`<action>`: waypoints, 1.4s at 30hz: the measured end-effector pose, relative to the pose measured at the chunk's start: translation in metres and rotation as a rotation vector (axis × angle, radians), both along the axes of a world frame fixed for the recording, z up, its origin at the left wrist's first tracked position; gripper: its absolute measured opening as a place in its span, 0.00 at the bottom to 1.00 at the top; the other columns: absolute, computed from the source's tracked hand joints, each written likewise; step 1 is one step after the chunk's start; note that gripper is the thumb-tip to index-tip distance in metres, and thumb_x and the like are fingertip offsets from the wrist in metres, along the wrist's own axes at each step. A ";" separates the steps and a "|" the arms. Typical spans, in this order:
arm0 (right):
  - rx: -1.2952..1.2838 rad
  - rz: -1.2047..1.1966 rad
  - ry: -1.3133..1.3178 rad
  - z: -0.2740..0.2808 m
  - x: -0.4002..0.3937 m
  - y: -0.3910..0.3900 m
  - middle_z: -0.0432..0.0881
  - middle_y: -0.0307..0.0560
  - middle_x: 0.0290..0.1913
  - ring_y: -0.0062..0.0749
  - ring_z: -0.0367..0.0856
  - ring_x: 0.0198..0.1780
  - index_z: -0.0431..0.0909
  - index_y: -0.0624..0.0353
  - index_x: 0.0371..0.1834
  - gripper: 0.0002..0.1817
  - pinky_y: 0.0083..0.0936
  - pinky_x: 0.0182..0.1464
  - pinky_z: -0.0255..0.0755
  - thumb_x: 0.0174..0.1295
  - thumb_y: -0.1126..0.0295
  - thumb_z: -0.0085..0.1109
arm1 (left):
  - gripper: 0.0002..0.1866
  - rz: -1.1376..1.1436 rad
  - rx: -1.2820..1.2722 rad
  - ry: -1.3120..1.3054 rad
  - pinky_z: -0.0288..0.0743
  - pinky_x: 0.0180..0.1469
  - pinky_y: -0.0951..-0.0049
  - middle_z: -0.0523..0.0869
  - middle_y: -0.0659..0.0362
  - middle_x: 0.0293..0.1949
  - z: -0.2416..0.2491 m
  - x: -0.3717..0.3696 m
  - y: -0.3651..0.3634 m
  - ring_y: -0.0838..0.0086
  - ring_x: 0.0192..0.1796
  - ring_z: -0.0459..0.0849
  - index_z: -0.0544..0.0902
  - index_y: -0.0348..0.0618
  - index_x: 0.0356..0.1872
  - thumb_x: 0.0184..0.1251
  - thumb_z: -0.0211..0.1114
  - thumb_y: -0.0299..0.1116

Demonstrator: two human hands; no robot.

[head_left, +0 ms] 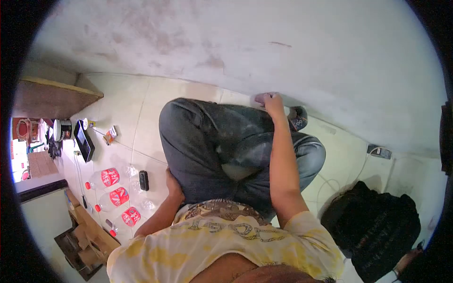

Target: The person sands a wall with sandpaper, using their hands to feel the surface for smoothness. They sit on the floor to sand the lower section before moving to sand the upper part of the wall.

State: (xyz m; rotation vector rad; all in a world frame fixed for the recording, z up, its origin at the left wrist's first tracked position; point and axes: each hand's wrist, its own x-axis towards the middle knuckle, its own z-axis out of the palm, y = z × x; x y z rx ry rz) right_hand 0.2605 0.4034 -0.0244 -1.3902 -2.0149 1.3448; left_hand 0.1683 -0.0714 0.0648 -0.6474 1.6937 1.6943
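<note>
My right hand [273,103] is closed at the foot of the wall [302,52], beyond my crossed legs. Its fingers pinch a small reddish-brown sheet [260,98] that looks like sandpaper; part of it is hidden by the hand. Against the outer side of my left thigh lies my left hand [174,187], its fingers stretched along the dark trousers [198,155] and partly hidden. I see nothing in it. Pale dust marks the trousers, and a dark shoe [297,119] shows near the right forearm.
On the tiled floor [155,94] at left lie several plastic bottles [119,196] with red labels, a black oblong object [144,180], a black tray [84,142] and a small packet [110,135]. A black cloth bundle [373,231] and a socket box [379,151] with cable are at right.
</note>
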 end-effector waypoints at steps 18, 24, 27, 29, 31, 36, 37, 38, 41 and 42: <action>-0.158 -0.057 0.080 -0.033 0.010 0.015 0.86 0.61 0.35 0.39 0.86 0.36 0.82 0.75 0.42 0.18 0.33 0.42 0.78 0.60 0.69 0.51 | 0.34 0.050 -0.144 -0.040 0.64 0.65 0.63 0.78 0.51 0.62 0.042 0.009 0.027 0.59 0.61 0.75 0.72 0.41 0.66 0.71 0.46 0.58; -0.117 -0.095 -0.012 -0.002 0.014 0.009 0.84 0.69 0.39 0.61 0.82 0.43 0.82 0.74 0.39 0.20 0.46 0.48 0.74 0.59 0.63 0.53 | 0.34 0.030 -0.090 -0.031 0.64 0.65 0.63 0.78 0.51 0.62 0.024 0.005 0.013 0.60 0.60 0.75 0.73 0.41 0.66 0.71 0.46 0.58; -0.229 0.062 -0.074 0.004 0.028 0.018 0.83 0.71 0.39 0.67 0.82 0.44 0.82 0.73 0.38 0.21 0.49 0.49 0.73 0.61 0.61 0.53 | 0.34 0.037 -0.038 -0.054 0.64 0.65 0.63 0.78 0.52 0.62 0.021 0.007 0.007 0.60 0.60 0.75 0.72 0.41 0.66 0.71 0.46 0.58; -0.059 -0.011 -0.096 -0.004 0.023 0.009 0.84 0.70 0.38 0.66 0.82 0.44 0.82 0.73 0.39 0.21 0.48 0.49 0.74 0.62 0.61 0.52 | 0.34 0.034 -0.033 -0.037 0.64 0.65 0.63 0.78 0.52 0.62 0.019 0.007 0.007 0.60 0.60 0.75 0.72 0.40 0.66 0.71 0.46 0.58; -0.034 -0.115 -0.084 0.045 0.021 -0.010 0.84 0.69 0.38 0.65 0.82 0.44 0.81 0.73 0.41 0.20 0.48 0.50 0.74 0.63 0.62 0.52 | 0.34 0.032 -0.087 0.013 0.64 0.65 0.64 0.78 0.52 0.61 0.018 0.005 0.011 0.60 0.60 0.75 0.72 0.39 0.66 0.72 0.46 0.58; -0.369 -0.162 0.012 0.113 0.018 -0.023 0.84 0.67 0.45 0.59 0.83 0.46 0.80 0.71 0.44 0.19 0.47 0.52 0.74 0.64 0.64 0.50 | 0.34 0.007 -0.208 0.012 0.64 0.65 0.64 0.78 0.51 0.61 0.048 0.016 0.020 0.60 0.61 0.75 0.72 0.39 0.66 0.72 0.45 0.58; -0.265 -0.114 -0.069 0.092 0.016 -0.017 0.83 0.67 0.46 0.57 0.83 0.47 0.80 0.71 0.45 0.19 0.46 0.53 0.73 0.65 0.64 0.49 | 0.35 -0.015 -0.263 0.034 0.64 0.65 0.64 0.78 0.51 0.61 0.054 0.011 0.032 0.60 0.61 0.75 0.71 0.39 0.66 0.72 0.44 0.58; -0.155 -0.068 -0.146 0.046 0.015 -0.011 0.83 0.67 0.48 0.54 0.83 0.48 0.80 0.71 0.45 0.19 0.45 0.53 0.73 0.65 0.64 0.48 | 0.35 0.001 -0.207 0.002 0.63 0.66 0.65 0.78 0.51 0.62 0.040 0.006 0.025 0.59 0.61 0.75 0.71 0.39 0.67 0.72 0.44 0.58; -0.026 0.076 -0.055 0.041 0.018 -0.005 0.83 0.58 0.52 0.42 0.81 0.52 0.79 0.71 0.51 0.22 0.36 0.54 0.73 0.66 0.61 0.49 | 0.36 -0.007 -0.057 -0.075 0.62 0.67 0.65 0.75 0.50 0.64 -0.001 -0.004 -0.001 0.59 0.64 0.73 0.69 0.38 0.68 0.73 0.44 0.58; -0.075 0.111 0.047 0.054 0.019 -0.007 0.83 0.54 0.53 0.38 0.80 0.53 0.79 0.71 0.52 0.23 0.33 0.54 0.73 0.67 0.60 0.50 | 0.36 -0.039 -0.044 -0.101 0.61 0.68 0.65 0.74 0.49 0.65 0.008 -0.004 -0.002 0.59 0.65 0.72 0.68 0.38 0.69 0.73 0.44 0.59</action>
